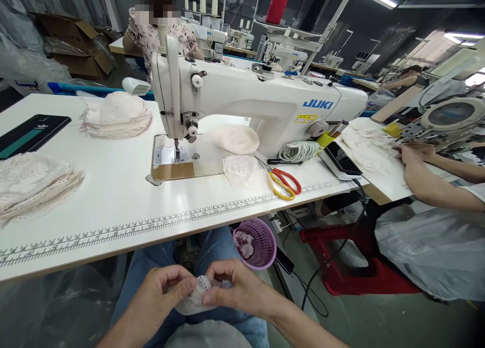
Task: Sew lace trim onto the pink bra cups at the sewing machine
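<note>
Low over the lap, my left hand (168, 291) and my right hand (233, 286) pinch a small white lace piece (195, 298) between thumbs and fingers. A white JUKI sewing machine (242, 88) stands on the table in front of me, its needle over the metal plate. Beside its base lie a cream cup-shaped piece (238, 139) and a lace piece (240, 170). Scissors (282, 180) with red and yellow handles rest right of the lace. Stacks of cream lace pieces, one near (34, 184) and one farther back (117, 115), sit on the left.
A ruler strip (151, 226) runs along the table's front edge. Below stands a purple basket (265, 244) with scraps, near a red stool (329, 262) and dangling cable. A co-worker's hands (413, 156) are at the right-hand machine; another person sits behind. A phone (341, 158) lies right.
</note>
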Available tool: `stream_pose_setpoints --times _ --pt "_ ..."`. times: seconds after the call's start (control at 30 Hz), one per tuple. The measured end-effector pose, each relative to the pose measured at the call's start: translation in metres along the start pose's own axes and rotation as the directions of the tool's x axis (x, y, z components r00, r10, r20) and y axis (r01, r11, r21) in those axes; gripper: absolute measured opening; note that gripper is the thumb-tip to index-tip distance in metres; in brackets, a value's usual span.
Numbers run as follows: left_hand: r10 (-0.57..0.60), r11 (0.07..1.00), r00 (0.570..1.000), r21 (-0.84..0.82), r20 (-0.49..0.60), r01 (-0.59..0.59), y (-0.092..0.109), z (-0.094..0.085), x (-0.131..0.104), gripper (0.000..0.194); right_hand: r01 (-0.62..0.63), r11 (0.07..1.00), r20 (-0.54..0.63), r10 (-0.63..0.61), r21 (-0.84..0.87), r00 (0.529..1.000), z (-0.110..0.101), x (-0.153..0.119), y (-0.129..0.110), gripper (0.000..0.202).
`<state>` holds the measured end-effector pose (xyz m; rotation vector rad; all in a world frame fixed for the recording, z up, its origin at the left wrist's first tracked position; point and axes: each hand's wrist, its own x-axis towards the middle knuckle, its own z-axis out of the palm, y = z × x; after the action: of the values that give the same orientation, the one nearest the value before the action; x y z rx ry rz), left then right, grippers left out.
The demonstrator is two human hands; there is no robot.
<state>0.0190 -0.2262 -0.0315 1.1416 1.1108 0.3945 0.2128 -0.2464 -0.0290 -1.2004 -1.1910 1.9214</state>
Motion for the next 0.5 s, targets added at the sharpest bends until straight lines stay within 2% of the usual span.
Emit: stream_pose_setpoints --times 0.1,0.17,0.27,0.5 --pt "0.038 0.999 0.999 0.018 -0.023 -0.038 -0.004 -0.002 0.002 0.058 0.005 1.0 -0.03 -0.004 0.016 1.0 0.001 0.002 0.002 0.042" --pt "0.039 0.999 0.998 0.018 0.04 -0.039 -0.004 -0.004 0.002 0.057 -0.013 0.999 -0.033 0.015 0.032 0.999 -0.001 0.003 0.004 0.042" --pt "0.031 0.998 0.99 0.045 0.139 -0.037 -0.001 -0.006 0.0 0.045 -0.044 0.996 -0.007 0.045 0.078 0.999 -0.004 0.001 0.008 0.042" --pt "-0.012 1.0 0.994 0.029 0.106 0.009 -0.003 -0.004 -0.001 0.046 -0.012 0.996 0.033 0.009 0.087 0.999 -0.008 0.0 0.012 0.046"
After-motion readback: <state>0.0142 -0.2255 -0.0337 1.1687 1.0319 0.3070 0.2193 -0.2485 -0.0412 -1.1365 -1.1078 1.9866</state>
